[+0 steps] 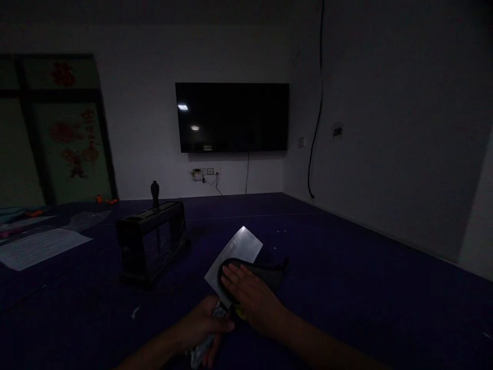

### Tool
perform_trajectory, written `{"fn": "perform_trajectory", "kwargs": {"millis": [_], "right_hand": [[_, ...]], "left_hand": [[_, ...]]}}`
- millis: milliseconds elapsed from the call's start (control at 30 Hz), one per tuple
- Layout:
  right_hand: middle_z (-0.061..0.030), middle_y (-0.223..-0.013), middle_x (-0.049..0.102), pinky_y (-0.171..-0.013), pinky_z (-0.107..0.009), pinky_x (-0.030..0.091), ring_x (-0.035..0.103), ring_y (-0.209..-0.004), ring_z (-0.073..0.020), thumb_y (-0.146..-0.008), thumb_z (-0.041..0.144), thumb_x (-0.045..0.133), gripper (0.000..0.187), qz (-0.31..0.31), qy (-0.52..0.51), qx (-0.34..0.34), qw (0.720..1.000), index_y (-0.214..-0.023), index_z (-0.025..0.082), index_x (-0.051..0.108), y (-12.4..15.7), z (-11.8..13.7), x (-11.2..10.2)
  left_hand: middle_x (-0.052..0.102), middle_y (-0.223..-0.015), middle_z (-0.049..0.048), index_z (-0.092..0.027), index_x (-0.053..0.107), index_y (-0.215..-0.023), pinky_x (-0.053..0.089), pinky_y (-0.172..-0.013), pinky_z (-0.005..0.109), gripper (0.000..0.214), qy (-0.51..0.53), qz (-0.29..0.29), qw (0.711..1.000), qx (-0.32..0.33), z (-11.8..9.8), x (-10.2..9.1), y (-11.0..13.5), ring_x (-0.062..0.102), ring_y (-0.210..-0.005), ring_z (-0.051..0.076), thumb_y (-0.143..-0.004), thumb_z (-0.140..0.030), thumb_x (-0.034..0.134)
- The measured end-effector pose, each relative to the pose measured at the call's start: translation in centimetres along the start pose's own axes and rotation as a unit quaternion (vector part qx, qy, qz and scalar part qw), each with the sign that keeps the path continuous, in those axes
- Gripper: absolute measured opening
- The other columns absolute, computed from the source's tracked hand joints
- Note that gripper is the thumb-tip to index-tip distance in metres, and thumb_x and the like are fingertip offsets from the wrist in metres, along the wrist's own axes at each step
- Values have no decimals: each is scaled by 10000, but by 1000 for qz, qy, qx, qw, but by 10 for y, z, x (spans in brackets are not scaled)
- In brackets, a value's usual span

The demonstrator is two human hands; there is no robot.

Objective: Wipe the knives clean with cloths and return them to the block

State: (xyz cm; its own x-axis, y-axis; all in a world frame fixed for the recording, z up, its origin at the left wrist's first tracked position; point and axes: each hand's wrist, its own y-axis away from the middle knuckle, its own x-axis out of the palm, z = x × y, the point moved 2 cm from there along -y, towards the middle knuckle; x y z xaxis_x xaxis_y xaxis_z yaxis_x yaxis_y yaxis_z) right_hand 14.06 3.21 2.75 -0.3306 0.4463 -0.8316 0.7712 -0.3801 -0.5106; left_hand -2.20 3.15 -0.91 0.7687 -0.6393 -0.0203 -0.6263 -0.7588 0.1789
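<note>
A wide-bladed cleaver points away from me over the dark blue table. My left hand is closed round its handle near the bottom middle. My right hand lies with fingers stretched flat, pressing a dark cloth against the right side of the blade. The room is dim, so fine detail is hard to see.
A dark knife block with one black handle sticking up stands to the left of the cleaver. Papers and small orange items lie at the far left. A wall television hangs ahead, and a white wall runs along the right.
</note>
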Motion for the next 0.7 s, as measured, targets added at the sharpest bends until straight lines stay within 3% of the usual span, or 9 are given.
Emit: {"fn": "perform_trajectory", "kwargs": {"millis": [233, 333, 467, 700], "right_hand": [[-60, -1488, 100, -1100, -405, 171, 55, -1356, -198, -751, 57, 428, 710, 48, 25, 10, 999, -1406, 141, 167, -12, 3, -3], [-56, -1489, 95, -1104, -399, 155, 48, -1356, -190, -732, 34, 411, 734, 54, 25, 18, 998, -1410, 146, 150, -12, 5, -4], [-60, -1489, 85, -1106, -402, 142, 31, -1356, -189, -709, 40, 432, 779, 54, 19, 18, 998, -1415, 141, 120, -9, 2, 0], [-84, -1485, 102, -1100, -427, 166, 35, -1356, -206, -656, -10, 448, 832, 25, 62, 92, 994, -1412, 121, 125, -4, -17, 9]], "left_hand": [[522, -376, -46, -118, 481, -895, 278, -319, 163, 420, -7, 55, 998, 0, -3, 5, 0, 398, -246, 87, -632, -400, 648], [510, -372, -52, -121, 489, -842, 283, -314, 164, 367, -13, 47, 999, -6, -6, 6, 1, 393, -242, 83, -642, -386, 644], [519, -393, -58, -128, 470, -916, 282, -299, 167, 427, -18, 41, 999, -17, -7, 6, 4, 412, -244, 99, -629, -381, 660], [492, -381, -72, -164, 433, -837, 287, -305, 165, 405, -13, 25, 1000, -7, -1, 4, 2, 430, -256, 103, -611, -412, 659]]}}
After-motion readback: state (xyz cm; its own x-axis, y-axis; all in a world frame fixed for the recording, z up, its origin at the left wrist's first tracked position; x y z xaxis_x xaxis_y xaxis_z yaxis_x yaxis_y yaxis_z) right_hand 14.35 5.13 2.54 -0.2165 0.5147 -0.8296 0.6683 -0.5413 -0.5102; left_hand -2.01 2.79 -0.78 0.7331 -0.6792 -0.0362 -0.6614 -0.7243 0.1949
